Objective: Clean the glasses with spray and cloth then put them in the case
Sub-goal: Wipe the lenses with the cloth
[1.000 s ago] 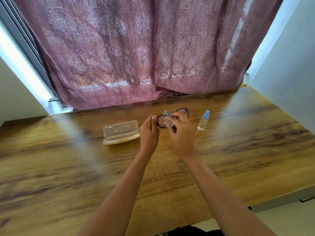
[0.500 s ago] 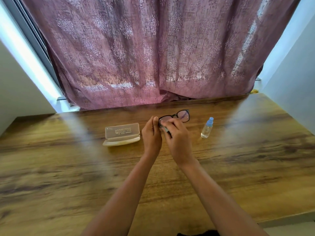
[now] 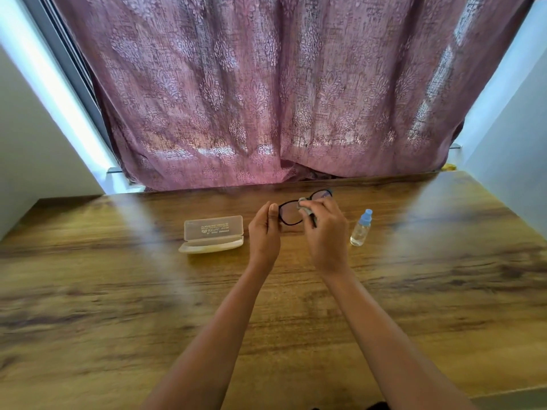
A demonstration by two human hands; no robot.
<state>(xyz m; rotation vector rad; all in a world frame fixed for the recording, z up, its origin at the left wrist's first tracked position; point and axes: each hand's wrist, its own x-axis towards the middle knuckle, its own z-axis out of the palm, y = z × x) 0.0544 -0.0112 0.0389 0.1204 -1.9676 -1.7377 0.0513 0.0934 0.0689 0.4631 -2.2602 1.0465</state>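
Dark-framed glasses (image 3: 290, 215) are held above the wooden table (image 3: 118, 291). My left hand (image 3: 264, 232) pinches the left end of the frame. My right hand (image 3: 325, 232) grips a small grey cloth (image 3: 305, 204) and presses it against the lens near the bridge. The far lens shows above my right hand. An open translucent case (image 3: 211, 235) lies on the table to the left of my hands. A small clear spray bottle (image 3: 361, 227) with a blue cap stands upright to the right of my right hand.
A mauve patterned curtain (image 3: 266, 99) hangs behind the table's far edge. White walls (image 3: 518, 143) close in on both sides. The table's near edge (image 3: 503, 395) runs along the lower right.
The cloth has shifted on the lens as my right hand rubs. The camera has tilted, so the table and hands sit lower in the frame.
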